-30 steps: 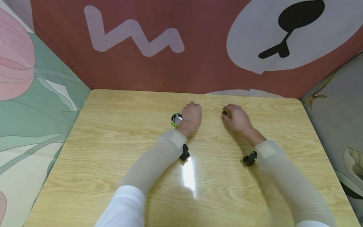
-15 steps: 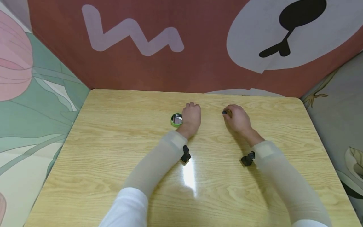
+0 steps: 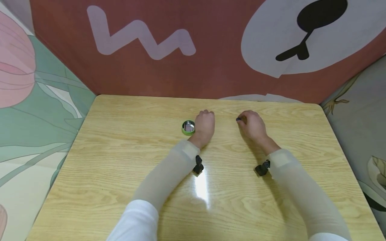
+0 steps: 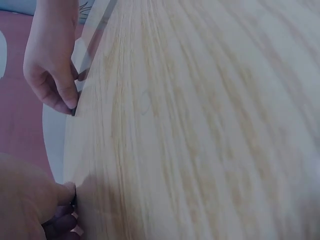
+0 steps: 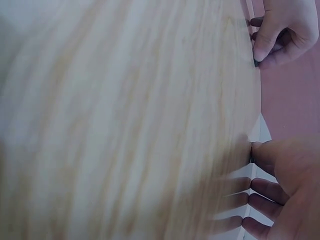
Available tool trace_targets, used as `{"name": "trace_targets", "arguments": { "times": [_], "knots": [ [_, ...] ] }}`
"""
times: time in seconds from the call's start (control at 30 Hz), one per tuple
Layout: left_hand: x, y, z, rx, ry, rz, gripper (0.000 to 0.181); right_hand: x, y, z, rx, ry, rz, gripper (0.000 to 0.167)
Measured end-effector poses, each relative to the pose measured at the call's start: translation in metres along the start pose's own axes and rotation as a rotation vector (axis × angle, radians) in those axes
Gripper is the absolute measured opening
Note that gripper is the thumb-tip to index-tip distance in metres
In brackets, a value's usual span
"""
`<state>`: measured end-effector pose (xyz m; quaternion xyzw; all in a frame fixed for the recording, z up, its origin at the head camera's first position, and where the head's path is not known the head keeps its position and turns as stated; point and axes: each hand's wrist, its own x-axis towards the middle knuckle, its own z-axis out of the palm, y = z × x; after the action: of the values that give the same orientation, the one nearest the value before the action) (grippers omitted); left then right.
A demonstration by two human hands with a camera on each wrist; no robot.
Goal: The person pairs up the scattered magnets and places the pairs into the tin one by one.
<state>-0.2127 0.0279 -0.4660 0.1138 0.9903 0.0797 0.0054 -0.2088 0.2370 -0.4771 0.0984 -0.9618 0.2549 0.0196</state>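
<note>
Near the far edge of the table, my left hand is held low, its fingertips hidden from the head view. In the left wrist view its thumb and finger pinch a small dark piece. My right hand, farther right, pinches another small dark piece between thumb and forefinger, at the tabletop. Its other fingers are spread and touch the table in the right wrist view. Both pieces are too small and too covered to tell their kind. Just left of my left hand stands a round green-rimmed tin, shiny inside.
The light wooden table ends at a red patterned wall behind it. A leafy printed panel borders the left side and a grey one the right. A small black camera sits on each wrist.
My left hand has shifted very slightly right. The fingers of my right hand have moved a little around the dark piece. The tin stays in place.
</note>
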Motion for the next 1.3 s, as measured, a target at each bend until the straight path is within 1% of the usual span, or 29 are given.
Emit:
{"name": "trace_targets", "arguments": {
  "times": [0.13,0.3,0.53,0.67,0.8,1.0,1.13,1.3],
  "knots": [
    [0.0,0.004,0.001,-0.022,0.016,0.03,0.015,0.001,-0.004,-0.001,-0.006,0.013,-0.012,0.021],
    [0.001,0.007,0.002,-0.037,0.009,0.056,0.018,0.001,-0.005,-0.002,-0.005,0.0,-0.008,0.019],
    [0.003,0.008,0.004,-0.042,0.009,0.072,0.018,0.003,-0.007,-0.001,-0.007,-0.011,0.001,0.019],
    [0.004,0.012,0.005,-0.037,0.014,0.082,0.019,0.006,-0.012,-0.001,0.007,-0.024,-0.015,0.02],
    [0.005,0.015,0.007,-0.035,0.01,0.106,0.019,0.009,-0.017,0.0,0.012,-0.045,-0.032,0.022],
    [0.006,0.017,0.009,-0.072,0.001,0.129,0.02,0.011,-0.02,0.001,0.013,-0.068,-0.04,0.022],
    [0.008,0.016,0.01,-0.086,0.002,0.144,0.023,0.013,-0.021,0.002,0.026,-0.078,-0.062,0.021],
    [0.008,0.016,0.011,-0.1,0.004,0.161,0.022,0.014,-0.021,0.005,0.027,-0.081,-0.082,0.021]
  ]
}}
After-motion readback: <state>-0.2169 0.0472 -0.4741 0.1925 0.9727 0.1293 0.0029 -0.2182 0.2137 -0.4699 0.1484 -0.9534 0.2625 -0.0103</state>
